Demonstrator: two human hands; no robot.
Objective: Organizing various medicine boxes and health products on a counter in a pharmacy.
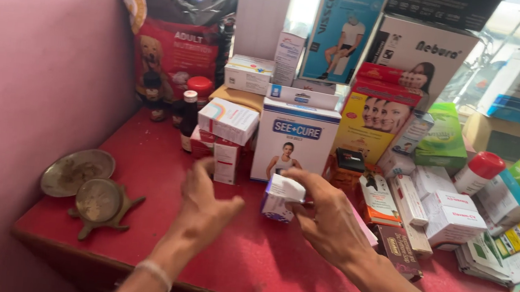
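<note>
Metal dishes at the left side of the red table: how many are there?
2. One round metal dish lies close to the pink wall. The second dish sits just right of it on a turtle-shaped stand. Others may be hidden behind the boxes.

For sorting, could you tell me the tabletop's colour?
Red tabletop, clearest in the head view.

Right hand [329,219] grips small white-purple box [280,199]; left hand [204,201] open beside it.

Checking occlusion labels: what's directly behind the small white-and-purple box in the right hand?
Behind the small white-and-purple box, held by the right hand, stands a tall white carton with a blue band. Its lower edge is covered by the box and fingers. The left hand hovers beside, empty.
</note>
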